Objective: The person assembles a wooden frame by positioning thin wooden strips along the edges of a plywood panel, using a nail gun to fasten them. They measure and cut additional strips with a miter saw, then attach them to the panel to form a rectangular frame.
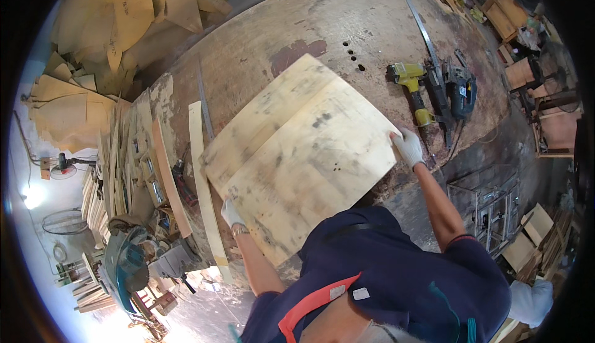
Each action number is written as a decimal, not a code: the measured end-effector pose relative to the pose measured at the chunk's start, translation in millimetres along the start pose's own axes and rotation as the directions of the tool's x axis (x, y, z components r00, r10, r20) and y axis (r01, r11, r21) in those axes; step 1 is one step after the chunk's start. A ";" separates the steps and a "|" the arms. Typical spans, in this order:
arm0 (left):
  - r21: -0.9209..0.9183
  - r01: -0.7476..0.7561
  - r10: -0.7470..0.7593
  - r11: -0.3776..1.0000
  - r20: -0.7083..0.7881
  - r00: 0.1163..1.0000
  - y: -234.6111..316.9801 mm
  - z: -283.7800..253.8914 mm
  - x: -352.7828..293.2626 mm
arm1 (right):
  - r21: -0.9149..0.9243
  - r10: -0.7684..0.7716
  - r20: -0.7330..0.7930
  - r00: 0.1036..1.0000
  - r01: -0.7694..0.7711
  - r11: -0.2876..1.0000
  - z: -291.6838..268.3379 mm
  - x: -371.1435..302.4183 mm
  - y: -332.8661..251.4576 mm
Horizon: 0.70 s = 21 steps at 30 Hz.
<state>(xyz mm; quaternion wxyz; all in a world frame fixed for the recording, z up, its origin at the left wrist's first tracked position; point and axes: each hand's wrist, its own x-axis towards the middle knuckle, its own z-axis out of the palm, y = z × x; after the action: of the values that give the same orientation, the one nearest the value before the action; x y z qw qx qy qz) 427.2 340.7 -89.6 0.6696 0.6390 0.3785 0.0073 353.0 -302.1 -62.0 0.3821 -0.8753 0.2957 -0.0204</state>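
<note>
A pale plywood board (304,151) with dark smudges and a seam across it lies slantwise before me at the worktable (248,45). My right hand (408,147), in a white glove with bare fingertips showing, is closed on the board's right corner. At the left edge, near the lower side, my gloved left hand (232,214) grips the board too; some of its fingers are hidden. Whether the board rests flat or is slightly raised, I cannot tell.
Right of the board lie a yellow-green nail gun (409,79), a jigsaw (460,89) and a long metal straightedge (420,23). Wooden strips (204,182) lie on the left. A circular saw (127,265) stands lower left; plywood offcuts (133,20) are heaped beyond the table.
</note>
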 end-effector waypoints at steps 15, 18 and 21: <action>-0.407 0.127 -0.155 0.905 -0.035 0.987 47.5 27.9 -71.5 | 0.028 -0.403 -0.052 0.914 0.405 0.914 94.1 197.3 -265.7; -0.415 0.178 -0.184 0.892 0.026 0.983 50.2 89.8 -95.8 | 0.085 -0.489 -0.108 0.865 0.498 0.863 86.1 159.3 -267.8; -0.476 0.342 -0.207 0.810 0.313 0.927 32.5 138.8 -107.1 | 0.076 -0.457 -0.098 0.884 0.465 0.882 54.5 107.7 -238.6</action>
<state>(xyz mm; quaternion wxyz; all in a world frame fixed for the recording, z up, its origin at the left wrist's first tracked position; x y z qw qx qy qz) 437.9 175.8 -22.6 0.8531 0.3666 0.3650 -0.0670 575.8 -196.6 41.4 0.3966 -0.8994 0.0924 -0.1589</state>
